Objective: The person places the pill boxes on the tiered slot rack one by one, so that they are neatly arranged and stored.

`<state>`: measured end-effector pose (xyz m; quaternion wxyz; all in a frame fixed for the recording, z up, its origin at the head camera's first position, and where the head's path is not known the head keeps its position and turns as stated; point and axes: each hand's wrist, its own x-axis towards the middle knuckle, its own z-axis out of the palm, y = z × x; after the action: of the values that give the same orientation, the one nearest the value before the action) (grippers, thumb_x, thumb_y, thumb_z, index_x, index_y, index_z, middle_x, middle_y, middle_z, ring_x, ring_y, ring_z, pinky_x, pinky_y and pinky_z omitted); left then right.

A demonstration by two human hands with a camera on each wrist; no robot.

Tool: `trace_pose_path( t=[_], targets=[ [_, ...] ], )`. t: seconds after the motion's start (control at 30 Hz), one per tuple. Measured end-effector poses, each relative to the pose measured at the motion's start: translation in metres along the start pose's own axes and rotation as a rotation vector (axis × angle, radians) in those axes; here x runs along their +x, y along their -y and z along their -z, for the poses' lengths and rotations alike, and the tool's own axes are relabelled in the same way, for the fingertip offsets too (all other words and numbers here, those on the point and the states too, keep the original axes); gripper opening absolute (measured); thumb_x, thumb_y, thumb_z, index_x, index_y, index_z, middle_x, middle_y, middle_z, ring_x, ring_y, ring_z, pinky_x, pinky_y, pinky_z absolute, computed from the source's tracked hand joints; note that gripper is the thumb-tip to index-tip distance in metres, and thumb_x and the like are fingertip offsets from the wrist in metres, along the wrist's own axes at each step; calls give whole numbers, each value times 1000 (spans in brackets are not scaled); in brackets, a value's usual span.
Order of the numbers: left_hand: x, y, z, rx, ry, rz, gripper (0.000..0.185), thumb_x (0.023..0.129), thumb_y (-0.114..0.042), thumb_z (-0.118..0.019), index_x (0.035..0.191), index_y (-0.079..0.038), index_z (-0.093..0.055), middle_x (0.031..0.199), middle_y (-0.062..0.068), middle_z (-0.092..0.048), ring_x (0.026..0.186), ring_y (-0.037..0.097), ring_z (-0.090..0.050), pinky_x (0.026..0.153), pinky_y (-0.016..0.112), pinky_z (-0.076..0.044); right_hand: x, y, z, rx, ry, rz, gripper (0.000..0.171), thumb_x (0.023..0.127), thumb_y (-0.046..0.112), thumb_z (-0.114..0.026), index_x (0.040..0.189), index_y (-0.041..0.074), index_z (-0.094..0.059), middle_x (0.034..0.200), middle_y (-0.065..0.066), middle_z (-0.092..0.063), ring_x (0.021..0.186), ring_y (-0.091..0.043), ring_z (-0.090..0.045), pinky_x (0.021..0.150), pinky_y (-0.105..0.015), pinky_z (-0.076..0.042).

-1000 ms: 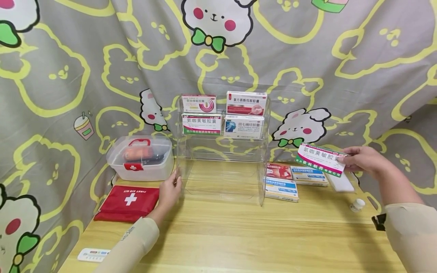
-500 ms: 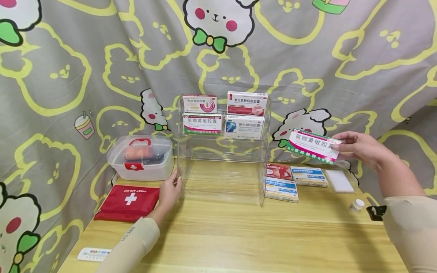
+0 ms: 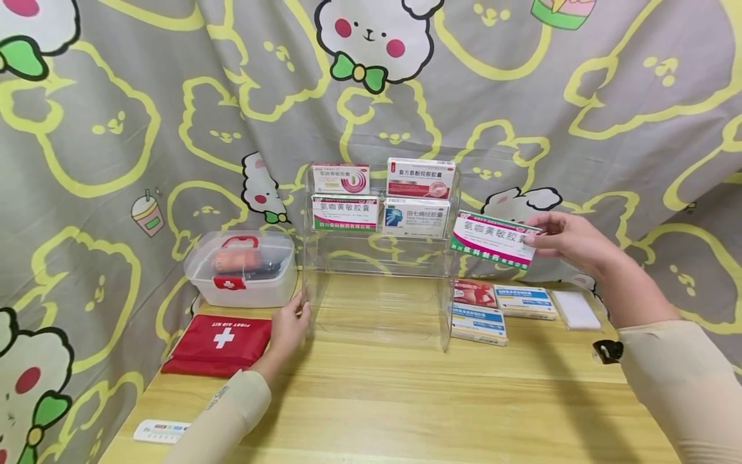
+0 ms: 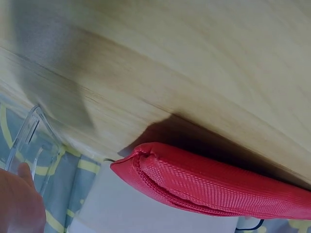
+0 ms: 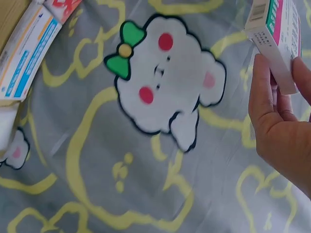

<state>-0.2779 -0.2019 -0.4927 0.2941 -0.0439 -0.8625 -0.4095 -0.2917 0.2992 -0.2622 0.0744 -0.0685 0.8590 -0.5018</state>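
My right hand (image 3: 570, 241) pinches the right end of a white, green and magenta medicine box (image 3: 493, 240). The box is in the air just right of a clear acrylic display rack (image 3: 379, 299), its printed front facing me and its right end tilted down. In the right wrist view, thumb and fingers hold the carton (image 5: 279, 43) on opposite faces. My left hand (image 3: 288, 328) grips the rack's left side panel low down. The rack's upper tiers bear several boxes, among them a matching green and magenta box (image 3: 345, 214) and a blue-and-white box (image 3: 416, 219).
Right of the rack lie blue-and-white boxes (image 3: 478, 324), a red box (image 3: 474, 294) and a white slab (image 3: 575, 309). On the left are a lidded plastic first-aid box (image 3: 249, 290), a red first-aid pouch (image 3: 220, 345) and a white strip (image 3: 159, 431). A patterned curtain (image 3: 406, 109) hangs behind.
My right hand has carried the medicine box leftward and up from over the boxes on the right to beside the rack. The left hand stays at the rack's side.
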Motion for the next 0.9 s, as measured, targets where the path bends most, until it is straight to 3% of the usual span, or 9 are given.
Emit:
trace_pose_path(
  t=[0.17, 0.43, 0.67, 0.9],
  targets=[
    [-1, 0, 1, 11, -10, 1, 27, 83, -2, -63, 109, -3, -68, 89, 20, -71, 84, 35, -69, 70, 47, -56, 14, 8, -20, -7, 23, 32, 47, 87, 23, -67, 123, 1, -45, 101, -4, -52, 86, -9, -60, 77, -26, -56],
    [-2, 1, -8, 39, -62, -85, 23, 81, 0, -61, 103, 2, -68, 79, 15, -71, 77, 32, -69, 65, 44, -57, 26, 15, -52, -8, 47, 72, 43, 89, 16, -64, 123, -4, -46, 101, -8, -54, 84, -10, -61, 76, -27, -56],
    [0, -3, -7, 12, -52, -42, 30, 82, -1, -62, 111, 1, -68, 85, 17, -71, 81, 32, -69, 66, 44, -57, 36, 29, -74, -60, 20, 106, 45, 89, 23, -64, 124, 0, -47, 104, -12, -50, 87, -15, -57, 75, -25, -55],
    [2, -3, -5, -1, -27, -33, 27, 83, 0, -61, 110, 2, -67, 84, 16, -71, 84, 31, -69, 69, 43, -57, 54, 44, -96, -27, -19, 154, 37, 87, 18, -67, 118, 3, -54, 99, -9, -54, 86, -17, -55, 72, -26, -55]
  ],
)
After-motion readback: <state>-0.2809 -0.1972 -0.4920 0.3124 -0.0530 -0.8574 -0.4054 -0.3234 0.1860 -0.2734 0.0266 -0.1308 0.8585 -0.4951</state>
